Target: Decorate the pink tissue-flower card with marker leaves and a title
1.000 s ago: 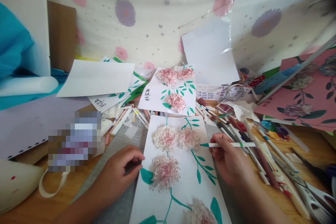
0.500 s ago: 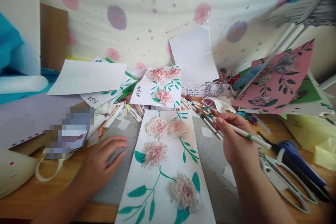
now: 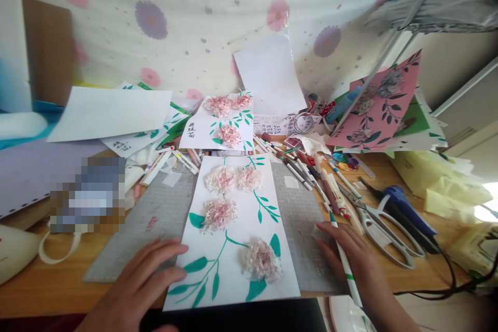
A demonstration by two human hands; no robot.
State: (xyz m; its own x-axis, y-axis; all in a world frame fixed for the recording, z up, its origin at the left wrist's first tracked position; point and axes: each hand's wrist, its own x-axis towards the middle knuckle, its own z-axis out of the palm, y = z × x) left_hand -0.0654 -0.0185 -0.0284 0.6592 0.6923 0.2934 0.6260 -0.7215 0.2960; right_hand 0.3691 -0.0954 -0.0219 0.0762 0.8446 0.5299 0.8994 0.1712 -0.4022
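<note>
Right grip: fingers of the right hand [image 3: 360,255] curled round a green-banded white marker [image 3: 347,271], teal end toward the top of the frame; capped or bare, can't tell. Left grip: left hand [image 3: 130,281] at lower left, fingers loosely spread, nothing seen in it; fingertips overlap the left edge of the flowered sheet [image 3: 229,293], contact unclear. Sheet is lower center, lying over the cutting mat [image 3: 301,225], bottom edge seemingly past the front of the counter [image 3: 412,276]. Likely trouble: a knee or sleeve catching that overhang would shift or crease the sheet. If the teal leaves [image 3: 195,264] are damp (can't tell), the left fingertips sliding inward would smear them. The raised lower flower [image 3: 261,260] could get flattened or pulled loose by a forearm crossing it. Right hold looks light, marker slanting past the counter's front edge; a slip could send it rolling off, or, if bare, mark the mat. Further out, pens [image 3: 298,174] crowd the middle right, so a careless reach could scatter them. Scissors [image 3: 361,208] lie near the right hand; a sideways knock could snag skin.
</note>
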